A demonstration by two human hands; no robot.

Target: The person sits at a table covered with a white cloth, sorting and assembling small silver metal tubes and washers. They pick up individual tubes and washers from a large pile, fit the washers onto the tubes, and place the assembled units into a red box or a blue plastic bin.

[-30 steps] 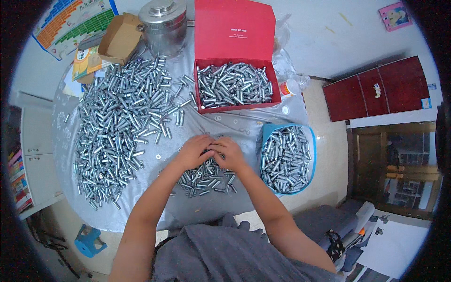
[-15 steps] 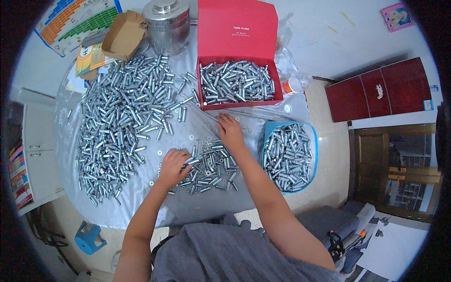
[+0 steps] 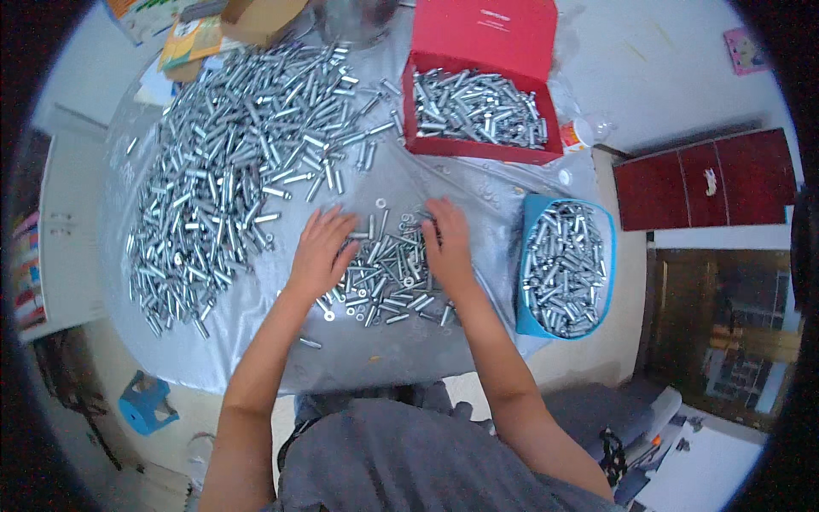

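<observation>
On the near desk, small pile of metal bolts with loose washers, between left hand and right hand; each grip open, fingers extended, contents under palms cannot be told; then blue bin of bolts at right, larger bolt heap at left; farthest, open bolt-filled red box

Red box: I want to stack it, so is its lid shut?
No, the lid stands raised, and metal bolts show inside the red box.
</observation>
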